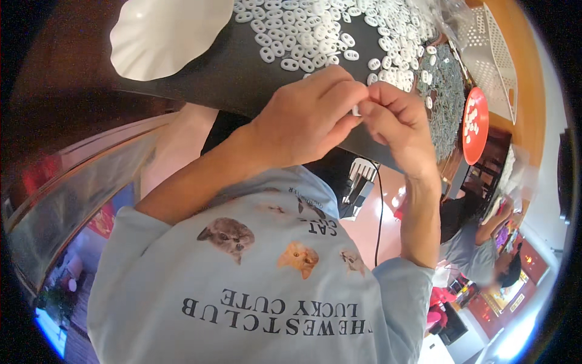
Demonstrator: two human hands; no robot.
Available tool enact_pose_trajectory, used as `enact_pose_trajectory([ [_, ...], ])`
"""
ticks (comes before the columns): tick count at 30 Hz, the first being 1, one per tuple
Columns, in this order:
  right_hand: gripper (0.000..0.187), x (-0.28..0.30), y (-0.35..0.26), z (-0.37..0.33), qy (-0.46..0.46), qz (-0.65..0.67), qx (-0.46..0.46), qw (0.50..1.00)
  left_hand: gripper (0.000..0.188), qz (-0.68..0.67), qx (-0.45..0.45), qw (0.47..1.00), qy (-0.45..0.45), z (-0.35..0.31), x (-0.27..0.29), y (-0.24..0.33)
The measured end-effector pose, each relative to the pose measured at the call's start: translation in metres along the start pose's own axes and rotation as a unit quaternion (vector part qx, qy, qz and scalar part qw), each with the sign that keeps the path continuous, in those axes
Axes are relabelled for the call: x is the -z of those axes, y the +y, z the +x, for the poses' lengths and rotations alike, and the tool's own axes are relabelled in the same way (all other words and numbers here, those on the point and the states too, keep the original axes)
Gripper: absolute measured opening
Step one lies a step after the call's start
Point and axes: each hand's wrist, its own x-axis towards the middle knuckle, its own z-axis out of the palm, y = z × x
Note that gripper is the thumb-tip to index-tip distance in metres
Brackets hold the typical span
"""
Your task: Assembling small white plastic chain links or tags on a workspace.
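Note:
My left hand (306, 115) and my right hand (399, 124) meet over the near edge of the dark table (242, 76). Both are closed, fingertips pinched together around a small white plastic piece (356, 111). Only a sliver of that piece shows between the fingers; its full shape is hidden. Just beyond my hands lies a spread of white oval pieces (291, 42), many with two holes. To the right of them is a heap of small dark grey parts (447, 91), with a few white pieces on it.
A white scalloped dish (163, 39) stands at the far left of the table. At the right are a red plate (474, 136) holding small white pieces and a white perforated basket (490, 57). A black cable (380, 218) hangs below. Another person (479, 249) sits farther right.

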Motion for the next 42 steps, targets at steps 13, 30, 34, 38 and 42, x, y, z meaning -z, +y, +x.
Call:
enact_pose_trajectory([
  [13, 0.025, -0.006, 0.017, -0.026, -0.002, 0.2, -0.029, 0.979, 0.016, 0.004, 0.0, 1.0, -0.014, 0.003, -0.003, 0.017],
  [30, 0.008, 0.01, 0.03, -0.055, 0.039, -0.089, 0.142, 0.985, 0.017, -0.224, 0.245, 0.926, -0.18, 0.005, -0.004, 0.035],
  [34, 0.006, 0.026, 0.034, -0.06, 0.044, -0.134, 0.16, 0.977, 0.014, -0.232, 0.247, 0.925, -0.169, 0.009, -0.011, 0.034],
  [38, 0.014, 0.086, 0.038, -0.059, 0.207, -0.257, 0.07, 0.941, 0.013, -0.228, 0.277, 0.918, -0.167, 0.012, -0.008, 0.028],
  [42, 0.017, 0.13, 0.064, -0.037, 0.253, -0.422, 0.135, 0.86, 0.014, -0.274, 0.331, 0.893, -0.135, 0.009, -0.012, 0.021],
])
